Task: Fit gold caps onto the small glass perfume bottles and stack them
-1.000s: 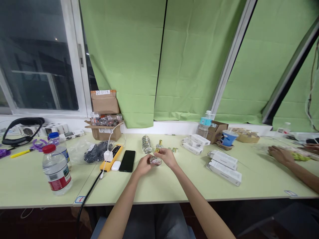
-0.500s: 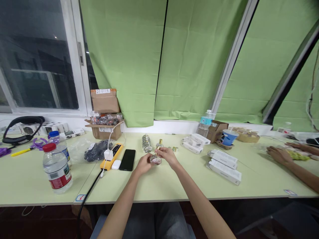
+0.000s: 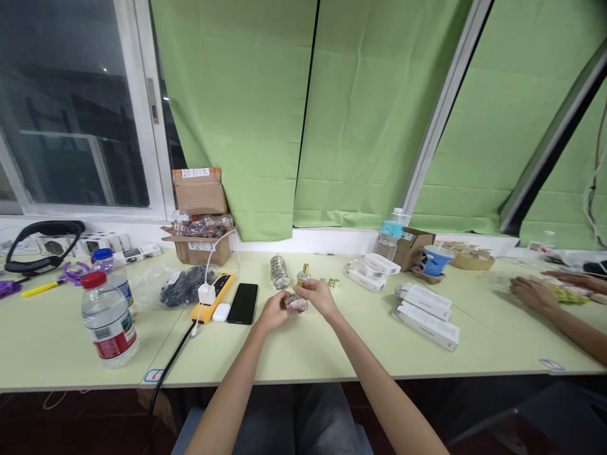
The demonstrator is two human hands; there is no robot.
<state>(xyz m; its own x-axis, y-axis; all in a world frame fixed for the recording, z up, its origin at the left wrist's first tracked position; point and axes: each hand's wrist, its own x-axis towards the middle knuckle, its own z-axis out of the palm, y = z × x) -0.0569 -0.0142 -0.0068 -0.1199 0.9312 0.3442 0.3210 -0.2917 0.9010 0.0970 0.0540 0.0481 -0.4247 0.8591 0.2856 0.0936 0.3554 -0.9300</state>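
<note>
Over the middle of the table, my left hand (image 3: 275,311) is closed around a small round glass bottle (image 3: 297,304) with a pinkish tint. My right hand (image 3: 317,296) pinches the bottle's gold top between thumb and fingers; whether that top is loose or fixed I cannot tell. Just behind stands another small glass bottle (image 3: 304,273) with a gold cap. To its left is a row of clear, rounded glass pieces (image 3: 279,272), too small to make out exactly. Several small gold-coloured pieces (image 3: 331,283) lie beyond my right hand.
A black phone (image 3: 243,304), a white case (image 3: 221,312) and a yellow power strip (image 3: 212,298) lie left. Water bottles (image 3: 109,322) stand farther left. White boxes (image 3: 427,316) and a blue cup (image 3: 434,260) are right. Another person's hands (image 3: 533,294) work at far right.
Both hands stay in nearly the same place on the bottle and its gold top. The right fingers have shifted very slightly. The other person's near hand has moved a little.
</note>
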